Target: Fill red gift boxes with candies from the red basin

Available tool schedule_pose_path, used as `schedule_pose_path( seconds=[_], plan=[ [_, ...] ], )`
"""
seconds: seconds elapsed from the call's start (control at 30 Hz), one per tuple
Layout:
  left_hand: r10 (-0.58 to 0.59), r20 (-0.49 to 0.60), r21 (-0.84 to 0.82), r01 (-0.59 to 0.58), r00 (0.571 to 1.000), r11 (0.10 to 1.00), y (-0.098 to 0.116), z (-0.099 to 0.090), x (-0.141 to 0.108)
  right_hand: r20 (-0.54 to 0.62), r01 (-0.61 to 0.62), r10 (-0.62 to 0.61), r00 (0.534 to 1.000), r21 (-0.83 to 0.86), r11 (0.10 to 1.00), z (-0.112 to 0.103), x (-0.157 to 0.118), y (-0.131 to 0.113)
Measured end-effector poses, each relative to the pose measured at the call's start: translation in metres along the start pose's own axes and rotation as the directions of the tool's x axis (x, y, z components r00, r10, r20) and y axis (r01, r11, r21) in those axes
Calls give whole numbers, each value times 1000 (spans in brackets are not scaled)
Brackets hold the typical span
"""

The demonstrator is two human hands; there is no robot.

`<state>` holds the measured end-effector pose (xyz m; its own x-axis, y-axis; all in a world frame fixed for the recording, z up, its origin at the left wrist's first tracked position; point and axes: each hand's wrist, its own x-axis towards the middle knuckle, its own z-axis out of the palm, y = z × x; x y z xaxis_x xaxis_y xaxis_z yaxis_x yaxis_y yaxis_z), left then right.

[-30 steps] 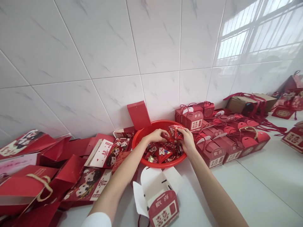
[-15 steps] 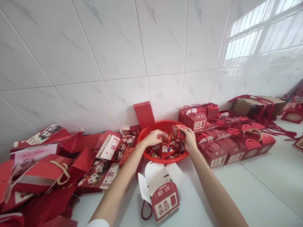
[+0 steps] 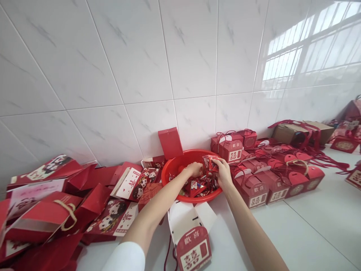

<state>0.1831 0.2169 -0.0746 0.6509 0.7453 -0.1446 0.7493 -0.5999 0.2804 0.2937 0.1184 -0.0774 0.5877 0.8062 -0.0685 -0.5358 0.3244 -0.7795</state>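
Note:
A red plastic basket [image 3: 169, 165] of wrapped candies [image 3: 197, 187] stands against the wall. Over its right side my right hand [image 3: 222, 171] holds red candy packets [image 3: 210, 163] between closed fingers. My left hand [image 3: 195, 170] reaches down among the candies near the middle; its fingertips are bent and partly hidden, so what they touch is unclear. Just in front of the basket, between my forearms, an open red and white box [image 3: 194, 244] has its flaps spread and a dark red cord at its left.
Closed red gift boxes [image 3: 258, 192] stand in rows at the right. Flat and folded red boxes [image 3: 42, 214] are heaped at the left. A red box [image 3: 170, 143] leans on the tiled wall [image 3: 194, 75] behind the basket. Brown cartons with ribbons [image 3: 290, 133] sit further right.
My left hand has moved right and further back in the basket, its fingers now deeper among the candies. My right hand still holds the packets. The view has tilted up slightly.

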Motion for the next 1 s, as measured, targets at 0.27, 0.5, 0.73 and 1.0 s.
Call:
schedule_pose_path(
  seconds=[0.27, 0.5, 0.73, 1.0],
  plan=[
    [12, 24, -113, -9, 1000, 994, -13, -1, -9, 7, -12, 12, 1000, -11, 1000, -3, 0, 0],
    [44, -44, -203, -52, 998, 978, -5, 3, -8, 26, 29, -29, 999, -26, 999, -3, -2, 0],
    [88, -318, -371, -209, 944, 905, -6, -22, -45, 60, 0, 0, 998, -6, 1000, -5, -2, -1],
    [127, -341, -650, -331, 932, 684, 2, -27, -162, 166, -117, 119, 979, -21, 993, -8, -4, -16]
  ],
)
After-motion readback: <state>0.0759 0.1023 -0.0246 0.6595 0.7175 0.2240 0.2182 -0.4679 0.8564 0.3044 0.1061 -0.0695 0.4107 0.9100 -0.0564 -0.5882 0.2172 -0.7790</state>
